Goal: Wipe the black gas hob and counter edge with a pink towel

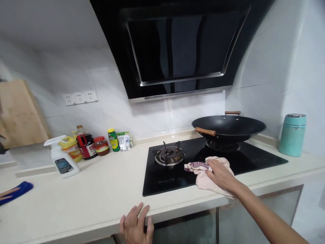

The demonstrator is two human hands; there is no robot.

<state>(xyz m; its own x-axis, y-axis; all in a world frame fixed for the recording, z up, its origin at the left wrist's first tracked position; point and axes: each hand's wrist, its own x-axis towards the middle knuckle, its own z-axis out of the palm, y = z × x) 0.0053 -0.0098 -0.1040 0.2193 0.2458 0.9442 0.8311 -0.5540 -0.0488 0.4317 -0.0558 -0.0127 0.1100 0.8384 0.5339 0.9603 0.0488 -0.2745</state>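
My right hand (221,174) presses a pale pink cloth (205,179) against the black glass gas stove (165,184), its fingers closed on the fabric. Purple markings show on the bunched part of the cloth, and one end hangs over the front of the counter. My left hand (137,225) rests at the front edge of the countertop (101,200), fingers spread and holding nothing. To the left of the cloth is a bare burner (170,155). Behind it, a large black wok (228,126) with wooden handles sits on the right burner.
A teal thermos (292,135) stands right of the stove, and a range hood (182,51) slopes above. Leftward are a white spray bottle (62,159), a soy sauce bottle (86,145), a red-lidded jar (101,146), a green bottle (113,140) and a blue item (22,190).
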